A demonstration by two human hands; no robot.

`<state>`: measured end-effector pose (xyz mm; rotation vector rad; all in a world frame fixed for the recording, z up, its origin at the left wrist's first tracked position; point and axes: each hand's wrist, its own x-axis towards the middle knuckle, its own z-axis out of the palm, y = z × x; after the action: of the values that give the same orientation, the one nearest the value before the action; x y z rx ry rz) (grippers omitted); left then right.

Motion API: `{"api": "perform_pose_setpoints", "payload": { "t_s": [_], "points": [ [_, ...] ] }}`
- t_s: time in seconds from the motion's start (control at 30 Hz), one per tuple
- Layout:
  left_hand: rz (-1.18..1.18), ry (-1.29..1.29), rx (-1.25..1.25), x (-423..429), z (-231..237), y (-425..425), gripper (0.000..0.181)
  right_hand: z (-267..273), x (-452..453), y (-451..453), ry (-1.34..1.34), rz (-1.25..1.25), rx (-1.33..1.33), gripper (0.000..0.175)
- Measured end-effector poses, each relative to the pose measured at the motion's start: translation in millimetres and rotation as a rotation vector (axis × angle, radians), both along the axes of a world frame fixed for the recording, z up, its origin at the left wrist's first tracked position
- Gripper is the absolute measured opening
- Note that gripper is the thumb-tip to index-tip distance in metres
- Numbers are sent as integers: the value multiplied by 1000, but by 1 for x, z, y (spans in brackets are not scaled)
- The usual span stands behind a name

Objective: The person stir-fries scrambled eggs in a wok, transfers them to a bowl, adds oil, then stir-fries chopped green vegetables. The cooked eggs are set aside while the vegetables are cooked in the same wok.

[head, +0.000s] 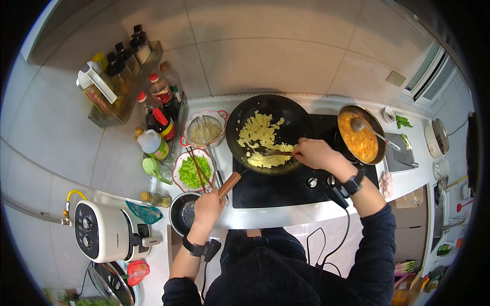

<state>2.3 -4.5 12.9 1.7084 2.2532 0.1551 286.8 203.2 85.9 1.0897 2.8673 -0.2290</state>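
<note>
My left hand (pixel 208 207) is closed around the wooden handle (pixel 230 185) of a black wok (pixel 298 114) on the cooktop. Inside the wok lie pieces of scrambled egg (pixel 260 129), with a paler, softer heap at the near side. My right hand (pixel 314 153) holds a wooden spatula (pixel 278 152), its far end low among the egg. To the left stand a scalloped plate of sliced green vegetables (pixel 191 172) with wooden chopsticks (pixel 199 169) across it, and a red-handled bowl (pixel 223 114) with a wire strainer (pixel 204 130) on it.
A pan of orange soup (pixel 354 141) with a ladle (pixel 358 124) stands on the right burner. Beyond it are a cutting board (pixel 398 153) with a cleaver and raw meat (pixel 386 184). An empty metal pot (pixel 183 214), sauce bottles (pixel 153 114) and an air fryer (pixel 109 231) are at left.
</note>
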Motion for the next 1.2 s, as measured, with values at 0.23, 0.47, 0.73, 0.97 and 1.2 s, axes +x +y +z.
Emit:
{"api": "perform_pose_setpoints", "payload": {
  "t_s": [0.23, 0.47, 0.73, 0.97, 1.2],
  "points": [
    [9, -19, -12, -1, 0, 2, 31, -12, -14, 16, -191, -189, 227, 19],
    [17, -29, -34, -1, 1, 1, 31, -15, -22, 4, 128, 70, 12, 18],
    [14, -23, -34, -1, -2, 2, 31, -12, -15, 14, -232, -201, 204, 18],
    [3, -16, 11, -2, -5, 0, 30, -4, -25, 0, 23, 82, -17, 19],
    [7, -10, 9, -1, -7, 0, 30, -8, -7, 10, -284, -183, 247, 17]
  ]
}}
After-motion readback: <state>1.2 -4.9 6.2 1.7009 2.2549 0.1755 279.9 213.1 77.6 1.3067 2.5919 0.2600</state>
